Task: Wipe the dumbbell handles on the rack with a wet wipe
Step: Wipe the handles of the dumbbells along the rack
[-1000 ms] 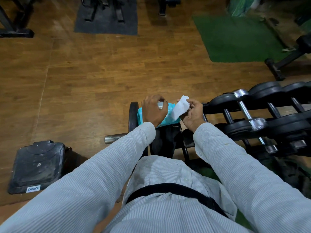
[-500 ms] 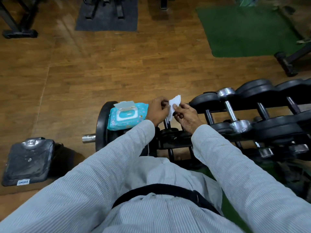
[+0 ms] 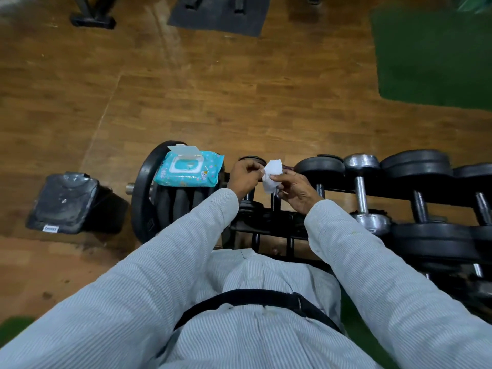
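A white wet wipe (image 3: 272, 174) is pinched between my left hand (image 3: 243, 177) and my right hand (image 3: 294, 189), just above the left end of the dumbbell rack (image 3: 346, 194). Both hands grip its edges. A turquoise wipe pack (image 3: 190, 170) with its white lid flipped open lies on top of black weight plates (image 3: 145, 198) left of my hands. Black dumbbells and one chrome dumbbell (image 3: 363, 187) sit in a row on the rack to the right, handles pointing toward me. The handles right under my hands are mostly hidden.
A black floor scale (image 3: 64, 202) lies on the wooden floor at the left. A green mat (image 3: 436, 57) covers the floor at the far right, and a dark grey mat (image 3: 221, 14) with machine legs lies at the top.
My left hand let go of the wipe pack, which now rests on the plates with its lid open. Both hands came together on the pulled-out wipe, slightly right of the pack.
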The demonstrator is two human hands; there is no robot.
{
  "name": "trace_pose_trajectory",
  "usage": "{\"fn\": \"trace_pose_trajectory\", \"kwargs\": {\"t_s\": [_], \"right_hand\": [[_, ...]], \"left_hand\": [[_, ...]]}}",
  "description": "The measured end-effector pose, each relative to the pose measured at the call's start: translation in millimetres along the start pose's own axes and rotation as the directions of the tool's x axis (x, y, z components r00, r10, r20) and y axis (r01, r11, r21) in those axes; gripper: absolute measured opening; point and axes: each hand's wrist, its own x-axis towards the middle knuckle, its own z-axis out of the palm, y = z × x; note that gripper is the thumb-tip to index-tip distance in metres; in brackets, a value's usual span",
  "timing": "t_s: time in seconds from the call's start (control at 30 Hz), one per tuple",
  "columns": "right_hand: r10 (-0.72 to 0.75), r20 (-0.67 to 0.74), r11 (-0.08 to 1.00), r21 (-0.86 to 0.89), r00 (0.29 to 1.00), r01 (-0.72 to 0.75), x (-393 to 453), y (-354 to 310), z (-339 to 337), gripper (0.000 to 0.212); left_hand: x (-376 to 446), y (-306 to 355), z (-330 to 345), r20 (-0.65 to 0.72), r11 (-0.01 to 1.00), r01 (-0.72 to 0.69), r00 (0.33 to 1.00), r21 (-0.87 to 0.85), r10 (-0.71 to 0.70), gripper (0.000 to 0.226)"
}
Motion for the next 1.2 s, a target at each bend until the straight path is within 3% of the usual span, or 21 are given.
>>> {"fn": "trace_pose_trajectory", "kwargs": {"t_s": [0.17, 0.33, 0.43, 0.63, 0.73, 0.8, 0.87, 0.9, 0.97, 1.03, 1.1, 1.2], "right_hand": [[-0.018, -0.026, 0.998, -0.059, 0.999, 0.016, 2, 0, -1, 0.03], [-0.053, -0.066, 0.995, 0.081, 0.996, 0.058, 9, 2, 6, 0.034], [-0.022, -0.066, 0.983, 0.178, 0.998, 0.034, 11, 4, 7, 0.026], [0.035, -0.118, 0.979, 0.202, 0.992, -0.011, 12, 8, 19, 0.022], [0.075, -0.043, 0.969, 0.24, 0.996, -0.063, 15, 7, 24, 0.025], [0.151, 0.077, 0.944, 0.286, 0.986, -0.167, 11, 6, 27, 0.014], [0.207, 0.206, 0.944, 0.212, 0.956, -0.251, 9, 6, 29, 0.018], [0.226, 0.2, 0.952, 0.163, 0.953, -0.26, 10, 7, 31, 0.025], [0.187, 0.028, 0.975, 0.116, 0.982, -0.189, 19, 11, 31, 0.04], [0.082, -0.144, 0.991, 0.118, 0.986, -0.065, 25, 13, 30, 0.036], [-0.018, -0.215, 0.997, 0.07, 0.976, 0.034, 27, 15, 27, 0.026], [-0.146, -0.209, 0.973, -0.206, 0.967, 0.103, 27, 20, 22, 0.02]], "left_hand": [[-4, -4, -4, -0.186, 0.998, 0.056, 0.981, -0.012, -0.058, 0.019], [0, -5, -6, -0.249, 0.996, 0.071, 0.965, -0.061, -0.084, 0.018], [0, -3, -8, -0.273, 0.996, 0.036, 0.96, -0.084, -0.058, 0.01], [-4, -14, -12, -0.338, 0.996, -0.017, 0.941, -0.086, -0.013, 0.011], [-5, -18, -15, -0.324, 0.998, -0.052, 0.945, -0.037, 0.037, 0.017], [-4, -17, -16, -0.295, 0.998, -0.059, 0.954, -0.016, 0.052, 0.031], [-4, -14, -15, -0.273, 0.999, -0.036, 0.962, -0.026, 0.028, 0.044], [-4, -11, -15, -0.266, 0.999, -0.017, 0.964, -0.028, 0.009, 0.047], [-6, -7, -16, -0.272, 1.0, 0.001, 0.962, -0.005, -0.002, 0.045], [-8, -7, -18, -0.283, 0.999, -0.017, 0.959, 0.05, 0.03, 0.042], [-11, -9, -19, -0.271, 0.991, -0.054, 0.959, 0.123, 0.086, 0.042], [-17, -11, -17, -0.26, 0.963, -0.053, 0.958, 0.265, 0.125, 0.036]]}}
